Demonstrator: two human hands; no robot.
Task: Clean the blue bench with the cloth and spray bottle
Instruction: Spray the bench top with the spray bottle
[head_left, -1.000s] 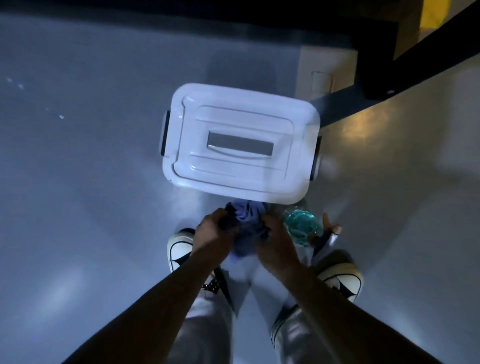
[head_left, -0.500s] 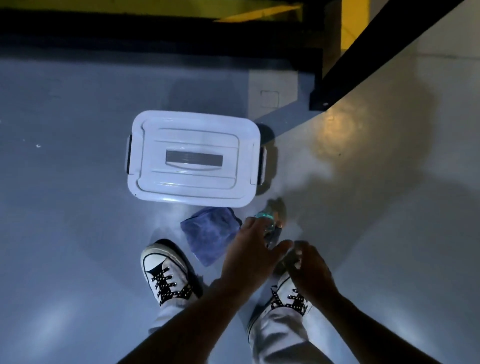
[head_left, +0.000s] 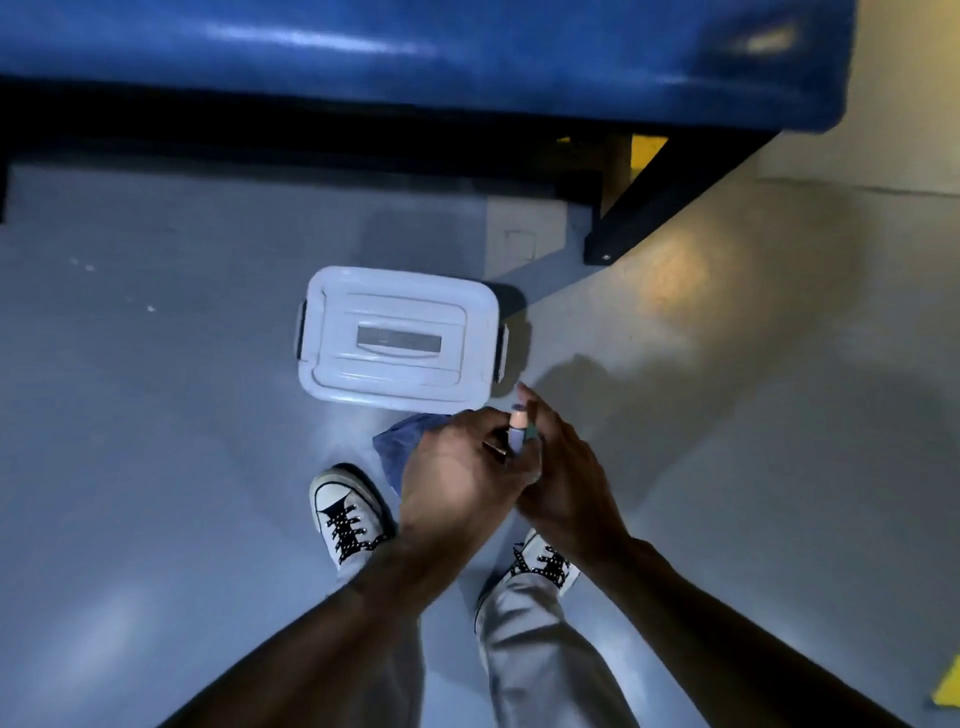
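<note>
Person is standing over the grey floor (head_left: 156, 467), both hands meeting at waist height in front of the legs. Left hand (head_left: 457, 478) is curling its fingers round the spray bottle (head_left: 518, 439); only the nozzle top and a bit of teal are showing above the knuckles, body hidden. Right hand (head_left: 561, 467) is cupping in against the bottle from the other side with fingers fairly straight, index pointing up and away; can't tell whether it is actually gripping or just steadying. Cloth (head_left: 402, 447) is lying crumpled on the floor, just in front of the white lidded box (head_left: 397, 338) and partly hidden behind the left hand, nobody holding it. Blue bench (head_left: 415, 57) is running across the top of view, well apart from the hands, surface untouched as far as shows. Judging this as the setup step: getting the bottle into a working grip, wiping not started. Next move probably calls for settling the bottle in one hand, trigger facing out, then either picking up the cloth or stepping in past the box to spray.
</note>
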